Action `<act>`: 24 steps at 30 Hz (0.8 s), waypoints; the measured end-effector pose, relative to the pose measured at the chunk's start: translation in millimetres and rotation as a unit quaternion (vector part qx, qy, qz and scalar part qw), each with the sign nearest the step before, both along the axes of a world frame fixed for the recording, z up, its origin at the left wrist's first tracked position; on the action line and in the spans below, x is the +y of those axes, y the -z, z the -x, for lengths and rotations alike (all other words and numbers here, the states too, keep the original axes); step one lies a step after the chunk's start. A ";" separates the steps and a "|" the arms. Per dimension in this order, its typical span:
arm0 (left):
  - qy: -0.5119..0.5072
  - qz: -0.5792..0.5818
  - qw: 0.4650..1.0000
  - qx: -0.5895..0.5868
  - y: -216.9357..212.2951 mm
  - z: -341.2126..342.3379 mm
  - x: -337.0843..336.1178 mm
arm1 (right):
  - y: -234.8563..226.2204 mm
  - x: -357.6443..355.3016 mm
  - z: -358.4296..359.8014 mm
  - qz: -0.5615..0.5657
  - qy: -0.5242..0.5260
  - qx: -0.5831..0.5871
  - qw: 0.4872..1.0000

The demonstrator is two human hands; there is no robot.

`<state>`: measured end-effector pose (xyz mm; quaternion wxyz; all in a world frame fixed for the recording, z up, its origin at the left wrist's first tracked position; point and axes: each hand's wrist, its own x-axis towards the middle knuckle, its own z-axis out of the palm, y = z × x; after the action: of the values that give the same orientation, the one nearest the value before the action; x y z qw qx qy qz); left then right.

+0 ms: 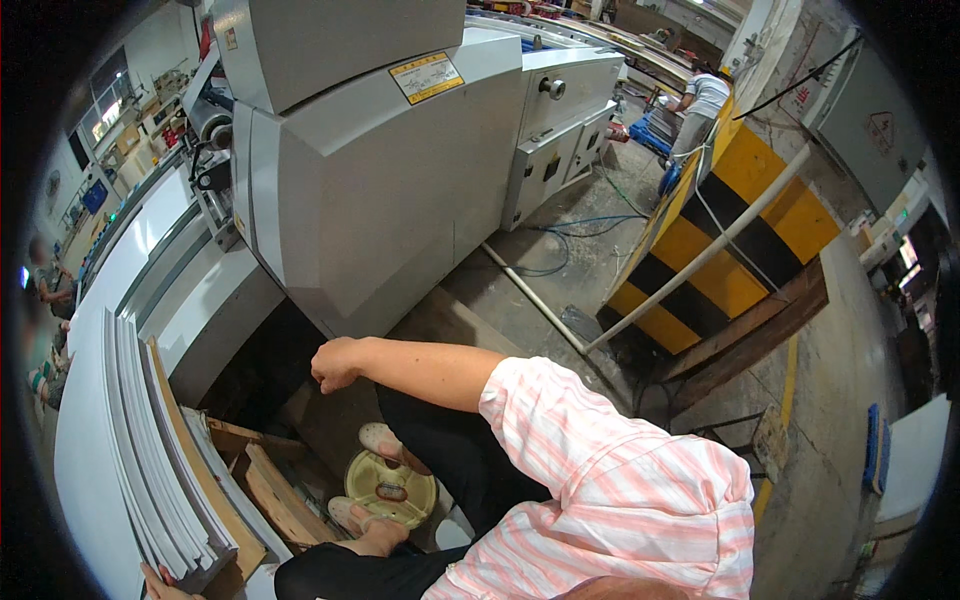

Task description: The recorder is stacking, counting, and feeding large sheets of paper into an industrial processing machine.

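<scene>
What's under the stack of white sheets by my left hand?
Below the white sheets, along their right side, a tan board's edge shows, with wooden pieces lower down. Anything under the middle is covered.

One left hand [165,586], one right hand [338,363], two shoes [381,438], one stack of white sheets [160,465], one round yellow base [416,490], one striped barrier [722,225].
</scene>
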<state>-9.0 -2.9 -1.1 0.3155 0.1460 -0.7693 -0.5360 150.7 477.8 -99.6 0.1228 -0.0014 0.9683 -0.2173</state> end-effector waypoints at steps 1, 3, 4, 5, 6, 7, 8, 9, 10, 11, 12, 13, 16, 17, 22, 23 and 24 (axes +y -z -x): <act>0.005 -0.003 1.000 0.004 0.0 0.0 -2.7 | -0.1 -1.6 0.1 0.001 -0.003 -0.002 1.000; 0.015 -0.008 1.000 0.007 -6.0 -10.8 12.2 | 1.6 1.5 -0.5 0.000 -0.002 -0.006 1.000; 0.007 -0.011 0.998 0.054 -18.8 -34.0 41.7 | 6.0 7.7 -3.8 -0.002 0.000 -0.010 1.000; -0.009 -0.012 0.994 0.105 -29.5 -49.5 54.3 | 6.9 8.9 -3.8 -0.002 -0.005 -0.009 1.000; -0.010 -0.010 0.994 0.105 -31.3 -51.2 51.9 | 5.1 6.7 -3.4 0.000 -0.007 -0.009 1.000; -0.008 -0.002 0.995 0.102 -32.2 -52.3 49.8 | 3.3 5.0 -3.2 0.002 0.000 -0.006 1.000; -0.006 0.007 0.995 0.100 -32.6 -52.8 47.8 | 1.7 3.8 -3.1 0.004 0.006 -0.004 1.000; -0.006 0.008 0.995 0.099 -32.6 -52.5 45.4 | 0.3 3.3 -3.3 0.006 0.006 -0.004 1.000; -0.005 0.016 0.995 0.103 -32.2 -51.1 42.8 | -1.1 3.0 -3.6 0.006 0.004 -0.001 1.000; -0.004 0.023 0.994 0.107 -31.9 -50.0 41.2 | -2.2 2.5 -4.1 0.006 0.002 0.003 1.000; -0.004 0.023 0.994 0.106 -31.4 -49.7 41.9 | -1.5 3.5 -4.3 0.006 0.002 0.002 1.000; -0.001 0.029 0.993 0.117 -31.1 -49.4 42.8 | -0.8 4.5 -4.4 0.009 0.003 0.001 1.000; -0.005 0.038 0.991 0.126 -29.7 -46.9 41.8 | -0.5 5.4 -4.3 0.008 -0.001 -0.001 1.000; -0.011 0.042 0.991 0.125 -29.6 -46.5 41.1 | -0.8 5.2 -4.3 0.005 -0.006 -0.001 1.000; 0.004 0.013 0.992 0.124 -32.9 -52.6 49.9 | 4.5 8.6 -2.4 0.005 -0.003 -0.007 1.000; 0.001 0.017 0.993 0.120 -32.5 -52.1 49.8 | 6.2 10.2 -2.1 0.004 -0.003 -0.009 1.000; 0.000 0.018 0.993 0.120 -32.2 -51.4 47.9 | 4.4 8.5 -2.9 0.005 -0.005 -0.009 1.000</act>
<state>42.4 45.1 31.2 0.4082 0.0749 -0.7357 -0.5353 153.6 486.3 -104.0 0.1325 -0.0045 0.9660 -0.2220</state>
